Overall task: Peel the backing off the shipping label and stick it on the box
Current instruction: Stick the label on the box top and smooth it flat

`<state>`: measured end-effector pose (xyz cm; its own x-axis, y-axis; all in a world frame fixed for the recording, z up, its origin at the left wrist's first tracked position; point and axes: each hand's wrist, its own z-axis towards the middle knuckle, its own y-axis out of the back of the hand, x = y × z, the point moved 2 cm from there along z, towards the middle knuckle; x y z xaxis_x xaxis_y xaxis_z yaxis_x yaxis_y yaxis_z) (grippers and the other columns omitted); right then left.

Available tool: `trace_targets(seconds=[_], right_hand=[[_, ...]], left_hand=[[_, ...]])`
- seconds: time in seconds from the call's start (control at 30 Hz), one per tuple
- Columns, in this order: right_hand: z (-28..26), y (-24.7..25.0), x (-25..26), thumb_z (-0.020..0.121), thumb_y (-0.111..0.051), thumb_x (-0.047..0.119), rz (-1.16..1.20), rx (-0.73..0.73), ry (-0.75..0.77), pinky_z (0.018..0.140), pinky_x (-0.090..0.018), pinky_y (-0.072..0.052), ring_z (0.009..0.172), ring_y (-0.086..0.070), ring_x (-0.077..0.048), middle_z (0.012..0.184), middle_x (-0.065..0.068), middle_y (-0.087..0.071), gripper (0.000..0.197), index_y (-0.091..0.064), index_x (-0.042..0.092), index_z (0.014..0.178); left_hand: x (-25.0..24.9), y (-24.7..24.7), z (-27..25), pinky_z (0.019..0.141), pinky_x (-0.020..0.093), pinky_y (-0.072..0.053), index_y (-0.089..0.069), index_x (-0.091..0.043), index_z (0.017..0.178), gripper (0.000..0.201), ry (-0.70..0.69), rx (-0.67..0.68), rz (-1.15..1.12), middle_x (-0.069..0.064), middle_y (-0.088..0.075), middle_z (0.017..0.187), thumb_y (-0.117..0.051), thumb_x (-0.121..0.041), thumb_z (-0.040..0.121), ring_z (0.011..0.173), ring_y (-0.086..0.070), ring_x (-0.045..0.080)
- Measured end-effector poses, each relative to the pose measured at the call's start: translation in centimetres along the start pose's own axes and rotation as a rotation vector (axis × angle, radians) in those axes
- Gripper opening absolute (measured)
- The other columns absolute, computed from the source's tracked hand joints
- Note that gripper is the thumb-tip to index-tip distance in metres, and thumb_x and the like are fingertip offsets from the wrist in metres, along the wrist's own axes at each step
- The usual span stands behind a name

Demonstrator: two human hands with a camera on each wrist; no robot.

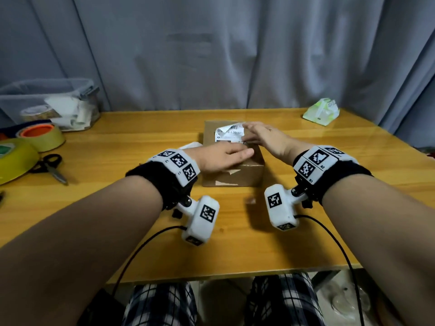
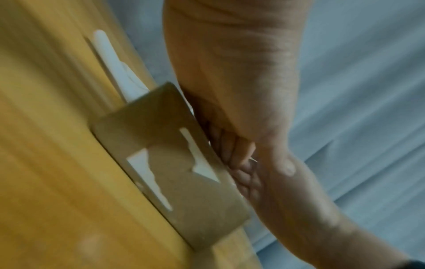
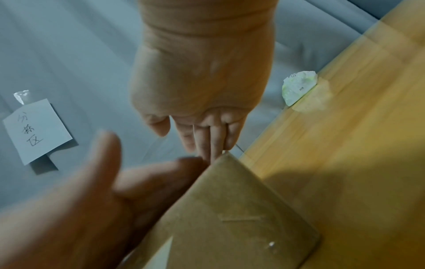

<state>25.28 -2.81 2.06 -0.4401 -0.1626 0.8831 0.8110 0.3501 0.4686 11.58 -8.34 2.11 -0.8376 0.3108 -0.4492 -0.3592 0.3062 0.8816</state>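
Our 2 hands hid much of the shipping label, and its far right corner stood lifted. It lay on top of the box, long axis running left to right. Our left hand and right hand pressed it, fingers flat and straight.

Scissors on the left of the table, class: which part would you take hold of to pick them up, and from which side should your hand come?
Grip the black handle loops, the end farther from the person, of the scissors. They lie flat on the table with the blades pointing toward the near edge, so come from above on the left with the left hand, fingers around the loops, away from the blade tips.
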Motion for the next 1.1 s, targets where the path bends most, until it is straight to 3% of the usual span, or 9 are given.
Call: trace_targets(seconds=[0.07,0.13,0.23,0.4,0.47,0.7,0.87,0.97,1.1], right_hand=[[-0.3,0.0,-0.2,0.091,-0.035,0.039,-0.065,0.018,0.009,0.114,-0.039,-0.031,0.124,-0.051,-0.020,0.129,-0.010,-0.060,0.048,-0.047,0.017,0.132],[-0.5,0.0,-0.4,0.094,-0.037,0.033,-0.177,0.020,0.024,0.115,-0.033,-0.027,0.129,-0.047,-0.018,0.135,-0.007,-0.056,0.043,-0.051,0.015,0.130],[-0.6,-0.3,-0.9,0.095,-0.041,0.025,-0.404,0.042,0.082,0.113,-0.032,-0.030,0.130,-0.045,-0.022,0.139,-0.007,-0.053,0.036,-0.056,0.015,0.127],[-0.5,-0.4,-1.0,0.095,-0.039,0.040,-0.641,0.032,0.093,0.109,-0.038,-0.037,0.127,-0.049,-0.026,0.137,-0.006,-0.055,0.042,-0.058,0.018,0.126],[-0.2,-0.6,-0.7,0.096,-0.036,0.041,-0.735,0.037,0.108,0.110,-0.040,-0.035,0.130,-0.046,-0.026,0.141,-0.005,-0.052,0.044,-0.054,0.020,0.129],[2.0,-1.0,-0.9,0.098,-0.023,0.037,-0.878,0.110,0.048,0.116,-0.050,0.008,0.147,-0.009,-0.016,0.157,0.013,-0.019,0.047,-0.028,0.029,0.144],[3.7,-0.4,-0.9,0.098,-0.016,0.042,-0.965,0.126,-0.062,0.115,-0.058,0.010,0.148,-0.002,-0.023,0.159,0.013,-0.006,0.050,-0.016,0.032,0.147],[4.1,-0.2,-0.8,0.097,-0.019,0.044,-1.017,0.112,-0.083,0.115,-0.058,0.010,0.148,0.001,-0.023,0.160,0.009,-0.003,0.053,-0.013,0.029,0.148],[3.3,-0.5,0.4,0.096,-0.037,0.035,-0.938,0.033,0.251,0.121,-0.044,-0.006,0.145,-0.020,-0.018,0.155,0.000,-0.029,0.048,-0.035,0.022,0.142]], left_hand=[[0.8,-0.1,-0.2,0.117,0.028,-0.012,-0.028,-0.011,0.146,0.057,0.022,0.035,0.197,0.009,-0.027,0.155,-0.025,-0.042,0.099,0.146,-0.018,0.020],[1.4,0.1,0.0,0.117,0.025,-0.003,-0.013,-0.010,0.150,0.059,0.025,0.055,0.292,0.008,-0.008,0.160,-0.020,-0.040,0.100,0.148,-0.005,0.017],[1.9,0.7,0.7,0.118,0.026,-0.001,-0.007,-0.011,0.151,0.058,0.062,0.057,0.336,0.007,-0.004,0.161,-0.017,-0.038,0.100,0.149,-0.002,0.016],[2.4,0.7,1.8,0.119,0.031,0.000,-0.004,-0.011,0.150,0.062,0.132,0.058,0.370,0.006,-0.001,0.161,-0.020,-0.042,0.100,0.149,0.000,0.017],[2.9,1.0,2.0,0.120,0.030,-0.001,-0.007,-0.012,0.150,0.060,0.124,0.046,0.341,0.005,-0.002,0.161,-0.020,-0.041,0.100,0.149,-0.001,0.016],[4.1,1.1,2.6,0.121,0.029,-0.005,-0.018,-0.016,0.149,0.056,0.060,-0.018,0.269,0.004,-0.013,0.160,-0.028,-0.039,0.100,0.148,-0.009,0.016],[4.7,1.7,2.6,0.120,0.028,-0.010,-0.025,-0.022,0.148,0.055,0.041,-0.011,0.243,-0.001,-0.019,0.159,-0.034,-0.042,0.098,0.147,-0.016,0.017],[4.9,2.3,2.9,0.118,0.038,-0.019,-0.040,-0.027,0.141,0.048,0.027,-0.093,0.221,-0.001,-0.035,0.152,-0.040,-0.042,0.096,0.141,-0.028,0.021],[5.0,2.3,3.7,0.110,0.044,-0.029,-0.052,-0.025,0.126,0.043,0.044,-0.199,0.198,0.001,-0.049,0.132,-0.050,-0.047,0.089,0.126,-0.038,0.023]])
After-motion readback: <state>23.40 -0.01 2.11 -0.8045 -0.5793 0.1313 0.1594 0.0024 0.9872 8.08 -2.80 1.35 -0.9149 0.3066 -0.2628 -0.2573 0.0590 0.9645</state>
